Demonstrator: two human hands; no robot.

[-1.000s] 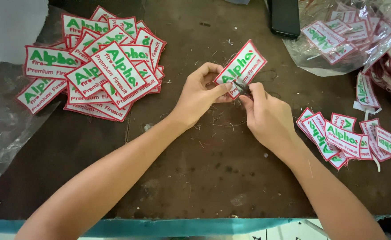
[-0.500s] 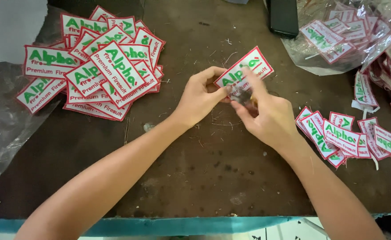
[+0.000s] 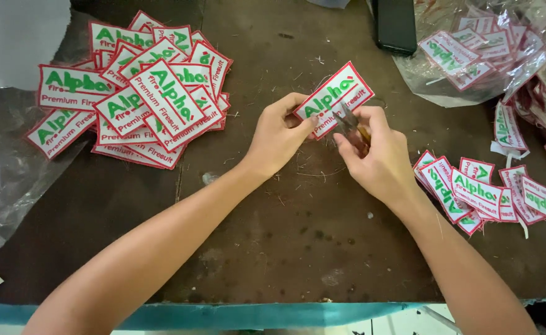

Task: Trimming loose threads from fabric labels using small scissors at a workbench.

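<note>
I see my left hand (image 3: 279,133) pinching the lower-left end of a white embroidered patch (image 3: 333,98) with a red border and green lettering. Its long axis runs diagonally, the far end pointing up and to the right, toward the black phone (image 3: 395,25) lying above it. My right hand (image 3: 378,155) is closed around small thread snips (image 3: 349,121), blades touching the patch's lower edge; I cannot tell whether the blades are parted. The patch is held just over the dark worktable (image 3: 297,236). Well left of the patch lies a heap of matching patches (image 3: 136,99); to its lower right sits a smaller pile (image 3: 490,195), and to its upper right a clear bag of patches (image 3: 477,49).
</note>
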